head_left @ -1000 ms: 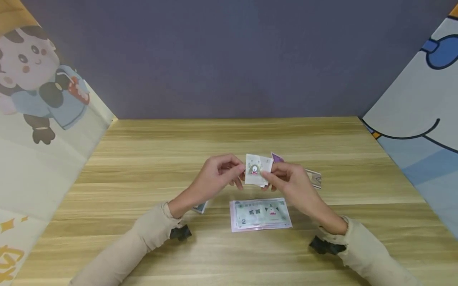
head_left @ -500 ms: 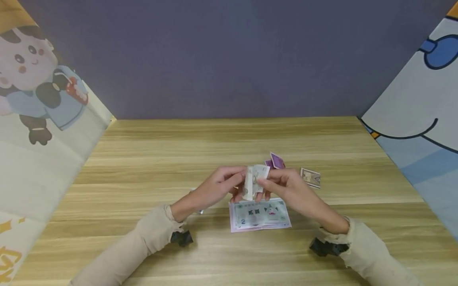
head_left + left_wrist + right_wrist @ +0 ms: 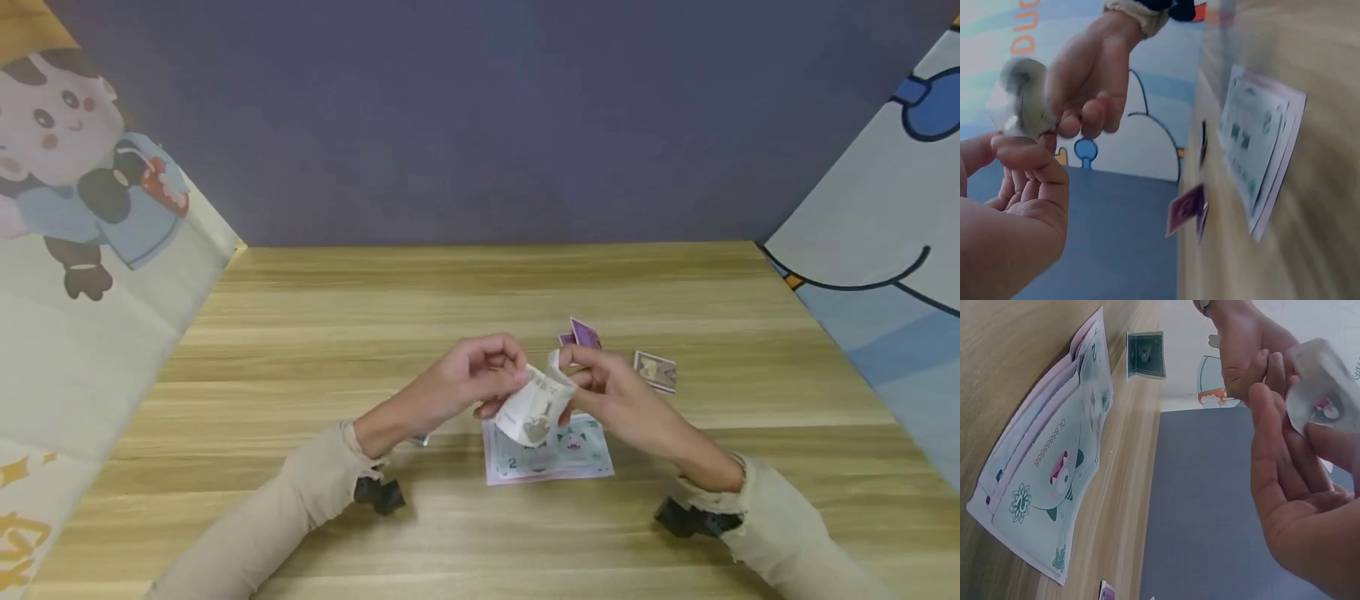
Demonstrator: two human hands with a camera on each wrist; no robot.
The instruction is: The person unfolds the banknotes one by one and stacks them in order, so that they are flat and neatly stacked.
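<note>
Between both hands, above the table, a pale play banknote (image 3: 536, 412) with a cartoon print is bent into a curve. My left hand (image 3: 480, 379) pinches its left edge between thumb and fingers. The opposite edge is pinched by my right hand (image 3: 618, 400), as the right wrist view also shows for the note (image 3: 1319, 394). Below them lies a stack of play banknotes (image 3: 588, 458), a green one with a 2 on top and pinkish edges underneath. The held note hides part of that stack.
Beyond the right hand stand a folded purple note (image 3: 585, 333) and, further right, a folded brown note (image 3: 656, 372). A folded green note (image 3: 1146, 355) is mostly covered by the left wrist in the head view. Walls border the wooden table (image 3: 337, 308).
The held note was flat and folded up small, print facing out; now it is opened into a curve. Both hands have come lower and tilted it over the stack.
</note>
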